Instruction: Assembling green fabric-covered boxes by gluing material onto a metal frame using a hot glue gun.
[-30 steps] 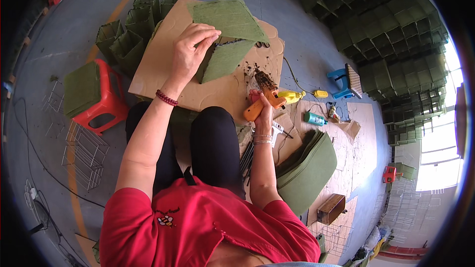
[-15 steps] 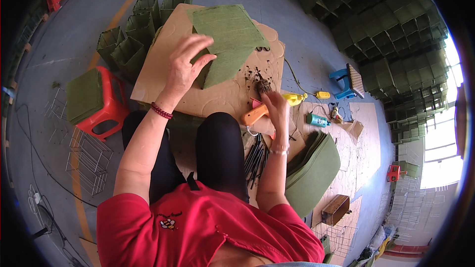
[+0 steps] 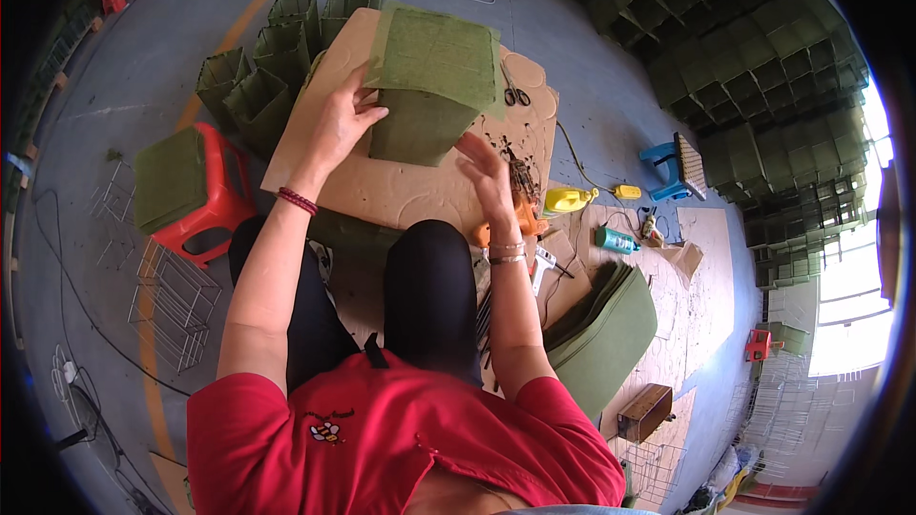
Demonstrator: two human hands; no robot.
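A green fabric-covered box [image 3: 420, 129] stands on the cardboard-topped work table [image 3: 324, 167] in front of me. A green sheet [image 3: 434, 52] lies over its top, its thin edges jutting past the sides. My left hand [image 3: 343, 124] is at the box's left side, thumb apart from the fingers, the fingertips partly hidden at the sheet's edge. Close to the box's lower right corner is my right hand [image 3: 489, 176], fingers spread, holding nothing. An orange glue gun [image 3: 525, 215] lies partly behind my right wrist. Black-handled scissors [image 3: 516, 86] rest right of the box.
Dark scraps [image 3: 515, 148] litter the table's right side. A yellow bottle [image 3: 570, 199], a teal bottle [image 3: 617, 239] and a stack of green sheets [image 3: 611, 334] are at right. Green boxes [image 3: 258, 100] and a red stool [image 3: 215, 200] stand left. Wire frames [image 3: 176, 300] lie on the floor.
The box and sheet have turned to sit squarer to me. My left hand moved down to the box's side; my right hand left the glue gun area and moved up toward the box. The scissors now show.
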